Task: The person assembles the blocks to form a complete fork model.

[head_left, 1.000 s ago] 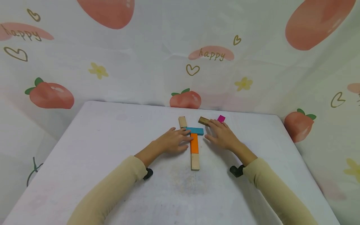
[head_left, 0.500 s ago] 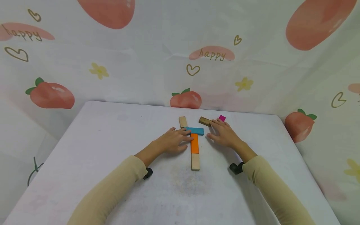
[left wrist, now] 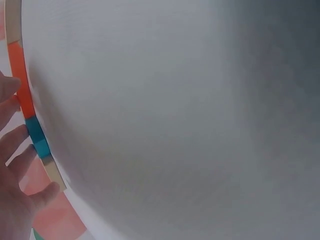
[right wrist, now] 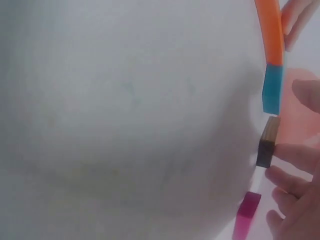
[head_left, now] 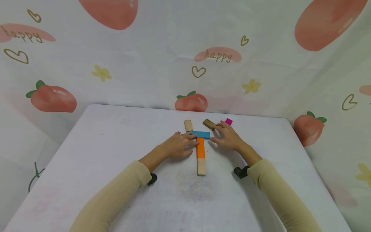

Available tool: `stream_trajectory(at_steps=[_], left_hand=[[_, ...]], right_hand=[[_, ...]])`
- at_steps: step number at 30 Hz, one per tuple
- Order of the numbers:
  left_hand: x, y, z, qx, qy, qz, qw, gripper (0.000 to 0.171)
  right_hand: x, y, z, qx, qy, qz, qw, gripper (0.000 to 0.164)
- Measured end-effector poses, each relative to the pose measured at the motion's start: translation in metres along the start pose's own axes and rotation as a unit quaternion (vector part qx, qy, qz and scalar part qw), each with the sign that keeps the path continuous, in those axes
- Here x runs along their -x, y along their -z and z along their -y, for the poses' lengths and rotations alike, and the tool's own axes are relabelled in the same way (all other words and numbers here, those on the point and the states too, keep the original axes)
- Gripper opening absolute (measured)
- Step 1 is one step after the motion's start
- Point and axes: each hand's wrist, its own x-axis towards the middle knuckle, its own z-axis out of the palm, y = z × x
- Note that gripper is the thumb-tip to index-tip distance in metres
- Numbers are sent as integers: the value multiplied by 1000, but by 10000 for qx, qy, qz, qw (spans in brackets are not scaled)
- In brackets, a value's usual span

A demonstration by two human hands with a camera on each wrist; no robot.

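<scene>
My left hand (head_left: 179,145) lies with spread fingers at the left side of the blocks. Its fingertips touch a blue block (head_left: 203,135) and an orange block (head_left: 200,149). The blue one lies crosswise at the far end of the orange one, forming a T. A plain wooden block (head_left: 201,167) continues the stem toward me, and another plain block (head_left: 188,125) meets the blue block's left end. With fingers extended, my right hand (head_left: 228,137) touches the near right end of a dark brown block (head_left: 209,124), its thumb beside the blue block's right end.
A magenta block (head_left: 228,121) lies just beyond my right fingers, partly covered by them. All blocks are on a white-covered table (head_left: 139,199). Behind its far edge hangs a white cloth (head_left: 156,64) printed with peaches. A thin dark cord (head_left: 36,175) shows at the left.
My right hand has shifted a little left and the dark brown block has turned, its far end now further left. The left hand and the joined blocks stay in place.
</scene>
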Motion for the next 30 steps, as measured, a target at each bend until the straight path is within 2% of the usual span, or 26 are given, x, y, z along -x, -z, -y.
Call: stream_trajectory(at_steps=[5,13,20,30], left_hand=[[1,1,0,14,6,19,10000,45],[1,2,-1,80,20,36,10000,45],[1,2,-1,93,11,4,10000,44],[0,-2,1,32,-31,-74,10000,44]], right_hand=[[-3,-1,6,-194,-54,26,9998,67],[-7,-6,10,-396,169,21,9991,63],[-9,-5,13,-747,-19,185,9970,52],[-12,-6,10,-511,90,402,9978,65]])
